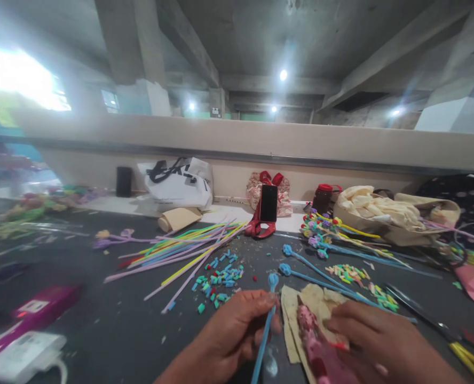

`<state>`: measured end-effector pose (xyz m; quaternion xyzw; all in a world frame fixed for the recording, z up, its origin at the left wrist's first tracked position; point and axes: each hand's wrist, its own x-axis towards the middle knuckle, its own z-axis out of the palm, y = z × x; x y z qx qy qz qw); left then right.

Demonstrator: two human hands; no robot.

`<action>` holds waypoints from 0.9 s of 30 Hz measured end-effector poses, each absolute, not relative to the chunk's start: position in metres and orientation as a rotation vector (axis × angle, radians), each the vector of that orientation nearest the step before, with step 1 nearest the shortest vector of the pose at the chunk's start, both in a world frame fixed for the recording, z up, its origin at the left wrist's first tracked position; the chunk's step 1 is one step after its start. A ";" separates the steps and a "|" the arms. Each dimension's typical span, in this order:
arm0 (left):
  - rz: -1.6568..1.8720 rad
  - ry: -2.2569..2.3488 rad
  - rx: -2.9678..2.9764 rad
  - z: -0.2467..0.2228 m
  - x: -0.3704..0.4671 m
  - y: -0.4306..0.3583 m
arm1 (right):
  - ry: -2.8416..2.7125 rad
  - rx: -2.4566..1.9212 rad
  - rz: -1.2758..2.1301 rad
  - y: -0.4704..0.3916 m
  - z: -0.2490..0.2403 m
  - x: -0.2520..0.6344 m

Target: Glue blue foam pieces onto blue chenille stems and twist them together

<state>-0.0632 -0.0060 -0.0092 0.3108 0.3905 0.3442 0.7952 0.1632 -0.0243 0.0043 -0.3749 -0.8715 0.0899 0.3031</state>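
Between the thumb and fingers of my left hand [247,328] is a thin blue pipe cleaner [264,338], held upright with a small looped knot at its top. My right hand [375,338] is low on the right with its fingers bent, beside and partly over a pink tapered tool [312,338] resembling a glue gun. A bit of red shows at the fingers; what they hold is hidden. The tool lies on creased beige paper [291,320]. Two more blue knotted pipe cleaners [321,277] lie just beyond.
Cut blue and green bits [223,277] lie ahead, near a fan of coloured pipe cleaners [192,248]. Scissors [421,314] rest at the right. A phone [268,202] leans at the back. A magenta device [40,309] and white power strip [24,354] sit left.
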 end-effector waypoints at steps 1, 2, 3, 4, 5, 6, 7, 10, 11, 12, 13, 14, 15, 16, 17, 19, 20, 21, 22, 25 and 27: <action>0.737 0.833 0.669 -0.009 -0.062 -0.007 | -2.354 -0.956 0.245 -0.024 0.010 0.155; 0.737 0.821 0.676 -0.008 -0.062 -0.007 | -2.393 -0.938 0.266 -0.023 0.016 0.147; 0.743 0.805 0.691 -0.008 -0.062 -0.007 | -2.407 -0.901 0.290 -0.021 0.020 0.138; 0.749 0.786 0.712 -0.008 -0.062 -0.008 | -2.418 -0.889 0.335 -0.018 0.022 0.130; 0.754 0.770 0.736 -0.009 -0.062 -0.008 | -2.406 -0.849 0.354 -0.015 0.022 0.123; 0.753 0.760 0.755 -0.009 -0.063 -0.008 | -2.390 -0.820 0.352 -0.012 0.022 0.116; 0.750 0.756 0.766 -0.009 -0.063 -0.009 | -2.382 -0.794 0.330 -0.010 0.020 0.111; 0.747 0.742 0.776 -0.009 -0.063 -0.009 | -2.410 -0.738 0.158 -0.003 0.013 0.102; 0.741 0.738 0.780 -0.008 -0.063 -0.009 | -2.444 -0.733 0.090 -0.002 0.011 0.101; 0.735 0.734 0.787 -0.007 -0.063 -0.009 | -2.484 -0.733 0.024 -0.002 0.010 0.101; 0.731 0.732 0.795 -0.006 -0.062 -0.010 | -2.520 -0.737 -0.035 -0.002 0.010 0.101; 0.729 0.732 0.799 -0.006 -0.062 -0.010 | -2.550 -0.741 -0.087 -0.002 0.010 0.101; 0.733 0.730 0.797 -0.005 -0.061 -0.010 | -2.569 -0.744 -0.133 -0.003 0.010 0.101; 0.742 0.725 0.793 -0.005 -0.061 -0.010 | -2.578 -0.738 -0.172 -0.003 0.010 0.101; 0.753 0.719 0.791 -0.005 -0.061 -0.010 | -2.583 -0.727 -0.205 -0.003 0.010 0.101; 0.761 0.715 0.793 -0.006 -0.061 -0.010 | -2.599 -0.707 -0.247 -0.003 0.008 0.101; 0.758 0.714 0.794 -0.007 -0.061 -0.010 | -2.610 -0.706 -0.255 -0.002 0.008 0.101; 0.752 0.716 0.793 -0.008 -0.062 -0.010 | -2.612 -0.709 -0.253 -0.002 0.007 0.100; 0.745 0.720 0.790 -0.009 -0.062 -0.009 | -2.594 -0.724 -0.232 -0.002 0.007 0.100; 0.769 0.736 0.754 -0.010 -0.064 -0.008 | -2.438 -0.814 0.005 -0.004 0.012 0.102; 0.801 0.755 0.722 -0.010 -0.064 -0.008 | -2.291 -0.941 0.282 -0.006 0.016 0.104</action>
